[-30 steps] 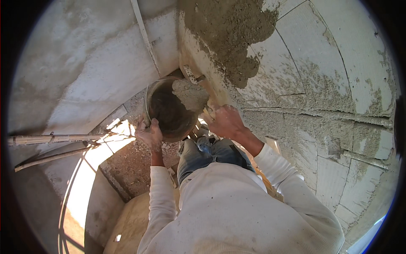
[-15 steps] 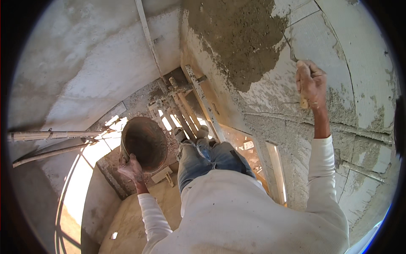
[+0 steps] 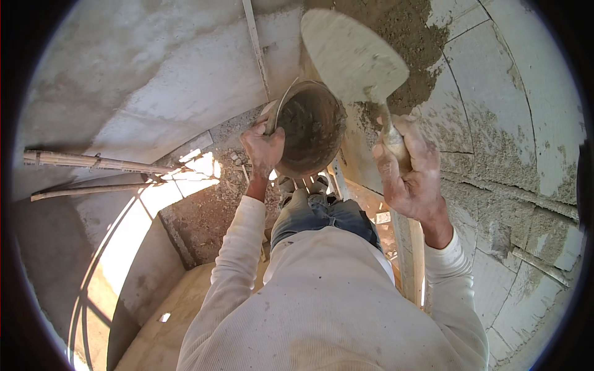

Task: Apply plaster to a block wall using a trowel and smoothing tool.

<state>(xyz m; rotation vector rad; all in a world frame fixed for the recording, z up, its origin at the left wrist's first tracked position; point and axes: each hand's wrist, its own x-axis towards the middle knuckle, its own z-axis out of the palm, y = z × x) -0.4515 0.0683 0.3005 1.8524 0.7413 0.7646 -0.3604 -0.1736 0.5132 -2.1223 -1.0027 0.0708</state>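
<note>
My left hand grips the rim of a dark bucket, which is tilted so its mouth faces up toward me. Grey-brown residue coats the inside; how much mortar lies at the bottom I cannot tell. In my right hand is a trowel, fingers wrapped round its handle. Its broad, pale, mortar-smeared blade points up and left, beyond the bucket and in front of the wall. Wet brown mortar covers part of the block wall on the right, partly hidden behind the blade.
Bamboo poles jut in from the left near a bright opening. A plastered wall rises at the far left. Below my feet lies rubble, and an upright plank stands by my right side.
The bucket has come up and to the right in my left hand. My right hand has drawn the trowel away from the wall toward the bucket, turning its blade into view.
</note>
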